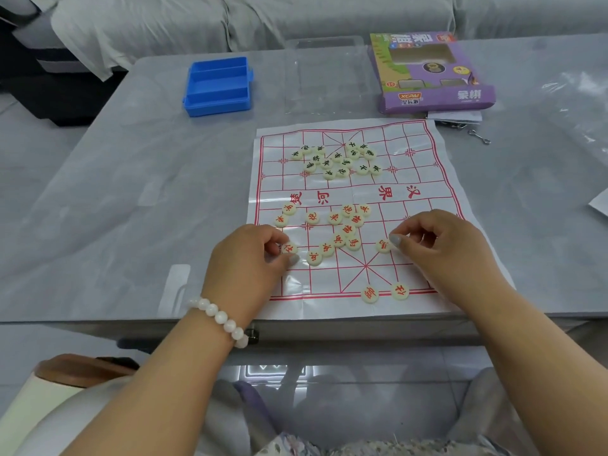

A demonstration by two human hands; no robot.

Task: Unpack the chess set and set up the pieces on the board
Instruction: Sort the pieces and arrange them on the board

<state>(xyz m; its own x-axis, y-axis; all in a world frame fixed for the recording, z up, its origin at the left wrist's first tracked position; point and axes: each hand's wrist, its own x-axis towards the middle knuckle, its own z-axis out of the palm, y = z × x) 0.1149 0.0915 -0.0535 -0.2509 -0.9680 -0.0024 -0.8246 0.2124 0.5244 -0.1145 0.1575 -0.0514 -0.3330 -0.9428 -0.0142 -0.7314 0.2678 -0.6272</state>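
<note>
A white paper board (408, 189) with red grid lines lies on the table. Several cream discs with black characters (335, 159) are bunched on its far half. Several red-lettered discs (345, 225) are scattered on the near half. Two red discs (370, 293) (400, 291) sit on the near edge line. My left hand (250, 261) pinches a red-lettered disc (289, 248) at the board's near left. My right hand (437, 241) pinches another red disc (383, 245) with thumb and forefinger.
An open blue plastic case (217, 85) stands at the far left of the table. A purple game box (431, 72) lies at the far right, with a clear plastic lid (325, 74) between them. Small metal hooks (480, 136) lie beside the board.
</note>
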